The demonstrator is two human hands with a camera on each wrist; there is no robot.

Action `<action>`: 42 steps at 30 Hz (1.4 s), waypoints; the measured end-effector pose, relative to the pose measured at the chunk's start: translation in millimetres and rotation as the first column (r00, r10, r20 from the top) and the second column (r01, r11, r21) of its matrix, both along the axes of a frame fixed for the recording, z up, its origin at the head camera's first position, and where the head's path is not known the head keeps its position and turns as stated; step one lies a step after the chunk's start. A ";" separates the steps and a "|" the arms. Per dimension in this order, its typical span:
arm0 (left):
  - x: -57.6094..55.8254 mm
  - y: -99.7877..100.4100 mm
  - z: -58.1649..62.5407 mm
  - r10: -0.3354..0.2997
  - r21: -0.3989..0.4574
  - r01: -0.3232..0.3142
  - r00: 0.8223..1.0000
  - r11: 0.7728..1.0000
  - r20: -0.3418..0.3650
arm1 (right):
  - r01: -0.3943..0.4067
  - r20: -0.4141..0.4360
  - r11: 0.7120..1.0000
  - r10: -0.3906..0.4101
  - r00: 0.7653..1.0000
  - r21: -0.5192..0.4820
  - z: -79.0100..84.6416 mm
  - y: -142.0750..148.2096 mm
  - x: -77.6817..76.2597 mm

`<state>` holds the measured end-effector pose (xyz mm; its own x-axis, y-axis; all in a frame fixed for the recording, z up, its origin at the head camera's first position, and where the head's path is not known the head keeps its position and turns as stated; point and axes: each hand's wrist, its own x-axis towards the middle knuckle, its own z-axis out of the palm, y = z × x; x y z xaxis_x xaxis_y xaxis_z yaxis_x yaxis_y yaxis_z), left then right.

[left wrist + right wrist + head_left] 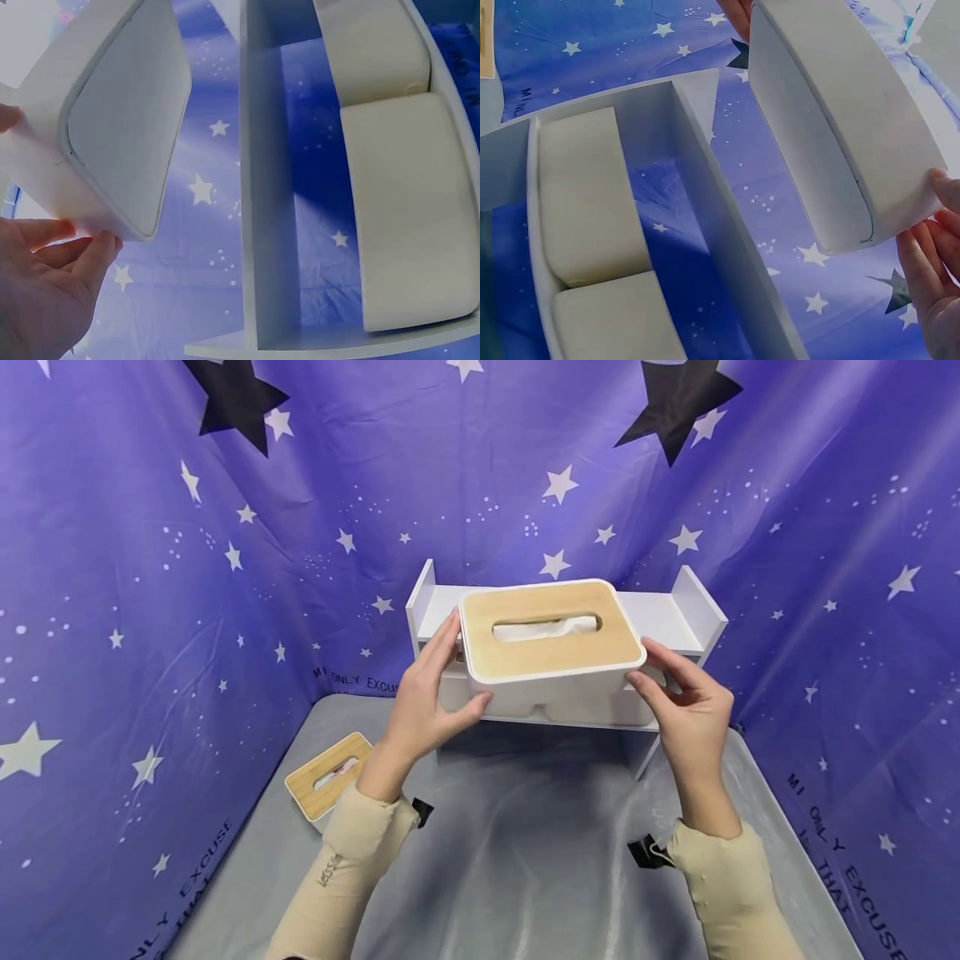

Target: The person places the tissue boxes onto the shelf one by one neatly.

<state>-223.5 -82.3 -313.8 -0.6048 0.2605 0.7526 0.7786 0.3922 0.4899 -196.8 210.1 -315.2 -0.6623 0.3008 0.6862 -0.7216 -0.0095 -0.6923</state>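
1. A white tissue box with a wood-look lid is held up at the white shelf, overlapping its upper board in the head view; all clock directions here are read in that view, from the middle of this box.
2. Its lid faces up and leans toward the head camera, and a white tissue shows in the long slot.
3. The left hand, at 8 o'clock, grips the left end of the box, its thumb on the front wall and its fingers along the side, parted by the width of what they hold.
4. The right hand, at 4 o'clock, pinches the near right corner between thumb and bent fingers, with only a small gap between the tips.
5. Both wrist views show the pale underside clear of the shelf, with the starry purple curtain visible in between.
6. Two white boxes stand end to end on the shelf's lower tier, a nearer one and a farther one as the left wrist camera sees them.
7. At 8 o'clock, well apart, a second wood-topped tissue box rests on the grey counter, partly behind the left forearm.
8. Beige sleeves cover both forearms, the left at 7 to 8 o'clock, the right at 5.
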 end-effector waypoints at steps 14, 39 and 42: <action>-54.1 -2.6 18.9 -0.015 0.048 0.007 0.985 0.999 0.173 | 0.103 0.087 0.985 -0.116 0.989 0.141 15.1 -10.3 -51.6; -88.0 0.2 -0.3 0.142 0.108 -0.180 0.946 0.978 0.290 | 0.094 0.160 0.981 -0.122 0.980 0.171 -10.4 -35.5 -106.9; -89.3 5.6 2.6 0.224 0.102 -0.262 0.931 0.960 0.289 | 0.110 0.157 0.978 -0.138 0.978 0.177 -10.0 -39.4 -111.5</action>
